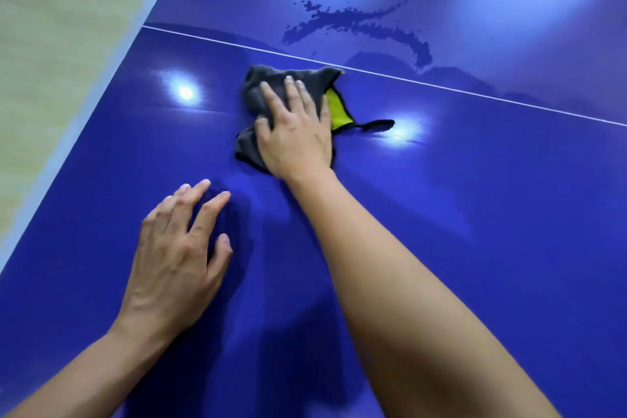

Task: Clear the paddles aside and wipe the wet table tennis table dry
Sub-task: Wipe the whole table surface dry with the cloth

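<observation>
A person's right hand (295, 136), fingers spread wide, presses flat on a crumpled dark grey microfibre cloth with a yellow inner face (271, 92), just short of the thin white line (441, 86) crossing the glossy blue tabletop (475, 214). The left hand (176, 258), open and holding nothing, braces nearer the tabletop's left edge. The soft, light cloth, bunched without a clear long axis, likely slides best under a flat palm. Dark water streaks (366, 27) lie beyond the line.
</observation>
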A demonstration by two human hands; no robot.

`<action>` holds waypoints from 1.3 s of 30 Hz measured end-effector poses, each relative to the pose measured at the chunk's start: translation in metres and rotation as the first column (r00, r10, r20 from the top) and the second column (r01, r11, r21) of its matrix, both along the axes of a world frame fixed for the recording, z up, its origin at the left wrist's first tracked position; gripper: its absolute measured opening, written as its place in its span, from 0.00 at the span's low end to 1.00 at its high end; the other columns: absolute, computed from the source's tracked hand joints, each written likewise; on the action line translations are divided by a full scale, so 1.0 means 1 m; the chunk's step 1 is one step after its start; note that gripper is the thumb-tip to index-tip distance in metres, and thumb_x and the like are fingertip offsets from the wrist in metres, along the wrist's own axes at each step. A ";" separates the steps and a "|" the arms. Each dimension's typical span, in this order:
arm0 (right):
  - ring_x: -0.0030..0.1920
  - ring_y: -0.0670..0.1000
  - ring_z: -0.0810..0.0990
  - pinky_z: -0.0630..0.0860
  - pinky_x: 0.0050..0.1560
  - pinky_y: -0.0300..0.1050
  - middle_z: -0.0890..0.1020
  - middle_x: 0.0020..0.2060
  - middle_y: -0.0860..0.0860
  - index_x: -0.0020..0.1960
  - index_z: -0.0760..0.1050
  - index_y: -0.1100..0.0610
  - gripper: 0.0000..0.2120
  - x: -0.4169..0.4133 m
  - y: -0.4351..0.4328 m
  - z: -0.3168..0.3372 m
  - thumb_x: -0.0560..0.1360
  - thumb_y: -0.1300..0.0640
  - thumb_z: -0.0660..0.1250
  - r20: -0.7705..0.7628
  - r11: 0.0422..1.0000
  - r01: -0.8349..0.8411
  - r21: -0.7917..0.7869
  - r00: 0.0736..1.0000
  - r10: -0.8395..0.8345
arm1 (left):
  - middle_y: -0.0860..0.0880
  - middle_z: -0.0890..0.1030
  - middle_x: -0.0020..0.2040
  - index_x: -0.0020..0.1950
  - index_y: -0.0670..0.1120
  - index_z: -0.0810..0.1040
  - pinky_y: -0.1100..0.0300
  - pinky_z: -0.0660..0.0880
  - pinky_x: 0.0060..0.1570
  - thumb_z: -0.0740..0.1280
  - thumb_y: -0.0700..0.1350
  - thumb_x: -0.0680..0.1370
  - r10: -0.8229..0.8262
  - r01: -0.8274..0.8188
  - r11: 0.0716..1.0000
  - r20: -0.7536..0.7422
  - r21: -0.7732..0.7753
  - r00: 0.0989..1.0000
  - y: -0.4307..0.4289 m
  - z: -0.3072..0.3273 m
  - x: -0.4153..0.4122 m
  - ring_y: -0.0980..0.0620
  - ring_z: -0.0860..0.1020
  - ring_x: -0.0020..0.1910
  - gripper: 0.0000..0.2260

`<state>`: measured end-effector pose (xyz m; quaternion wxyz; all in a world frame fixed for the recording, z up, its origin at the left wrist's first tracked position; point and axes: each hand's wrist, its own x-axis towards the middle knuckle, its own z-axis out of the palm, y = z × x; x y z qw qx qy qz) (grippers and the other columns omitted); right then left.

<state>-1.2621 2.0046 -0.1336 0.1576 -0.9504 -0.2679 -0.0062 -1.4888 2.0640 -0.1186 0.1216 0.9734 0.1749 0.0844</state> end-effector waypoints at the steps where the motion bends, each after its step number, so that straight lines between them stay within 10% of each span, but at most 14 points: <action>1: 0.81 0.48 0.52 0.43 0.80 0.58 0.59 0.81 0.49 0.79 0.60 0.40 0.26 -0.003 0.004 0.000 0.81 0.43 0.55 -0.007 0.998 -0.056 0.005 0.998 0.057 | 0.40 0.71 0.74 0.73 0.43 0.74 0.39 0.66 0.70 0.57 0.50 0.79 0.004 -0.004 1.000 -0.003 -0.005 1.000 -0.001 0.002 -0.003 0.36 0.68 0.73 0.24; 4: 0.80 0.47 0.54 0.45 0.80 0.54 0.60 0.81 0.47 0.79 0.62 0.40 0.25 0.011 -0.025 0.001 0.82 0.44 0.55 -0.038 0.997 -0.074 0.011 0.996 0.075 | 0.41 0.71 0.74 0.73 0.43 0.73 0.39 0.66 0.70 0.56 0.50 0.79 -0.026 0.026 1.000 -0.012 -0.001 1.000 -0.023 0.005 -0.017 0.37 0.69 0.74 0.24; 13: 0.81 0.52 0.54 0.48 0.79 0.59 0.58 0.81 0.51 0.80 0.60 0.46 0.26 0.079 -0.251 0.006 0.82 0.45 0.53 -0.091 0.809 0.587 -0.024 0.805 -0.587 | 0.42 0.70 0.75 0.73 0.44 0.74 0.43 0.64 0.72 0.56 0.50 0.79 -0.101 0.100 0.994 -0.028 -0.032 0.994 -0.084 -0.002 -0.037 0.38 0.69 0.74 0.24; 39: 0.81 0.48 0.56 0.55 0.78 0.59 0.62 0.80 0.49 0.79 0.62 0.43 0.29 -0.389 -0.061 0.004 0.78 0.46 0.52 -0.008 0.999 0.037 -0.036 0.999 -0.037 | 0.41 0.70 0.75 0.73 0.41 0.73 0.45 0.62 0.71 0.57 0.50 0.77 0.098 -0.097 0.990 0.003 -0.104 0.995 0.028 -0.005 -0.386 0.37 0.69 0.73 0.25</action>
